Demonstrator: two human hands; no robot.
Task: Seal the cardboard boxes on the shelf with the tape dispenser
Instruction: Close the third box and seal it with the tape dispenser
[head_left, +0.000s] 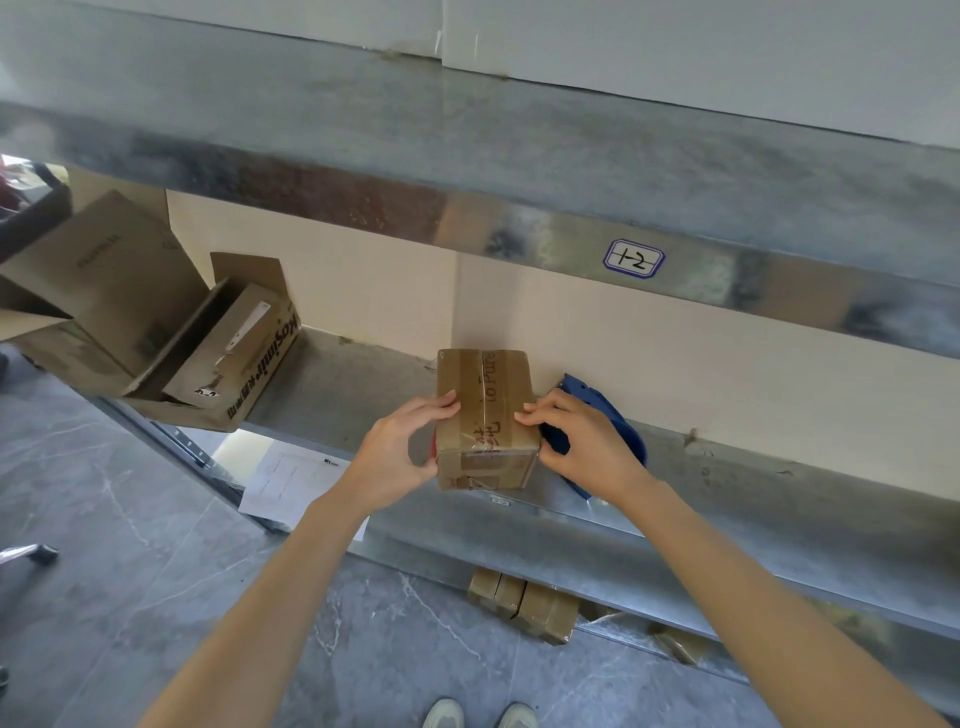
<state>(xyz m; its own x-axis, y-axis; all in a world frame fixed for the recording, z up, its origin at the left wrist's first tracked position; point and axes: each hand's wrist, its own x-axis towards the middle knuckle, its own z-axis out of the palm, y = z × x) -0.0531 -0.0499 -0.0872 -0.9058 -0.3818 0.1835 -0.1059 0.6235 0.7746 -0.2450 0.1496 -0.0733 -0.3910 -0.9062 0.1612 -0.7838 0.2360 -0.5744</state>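
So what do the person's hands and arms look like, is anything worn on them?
Both forearms are bare right down to the bottom edge of the picture, with no sleeves showing. The left hand and the right hand have no gloves, and no watch, bracelet or ring is visible on either.

Arms outstretched, left hand and right hand with fingers curled.

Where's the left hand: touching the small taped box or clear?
Touching. Head view: the left hand has fingertips on top of the small taped box, thumb at its left edge.
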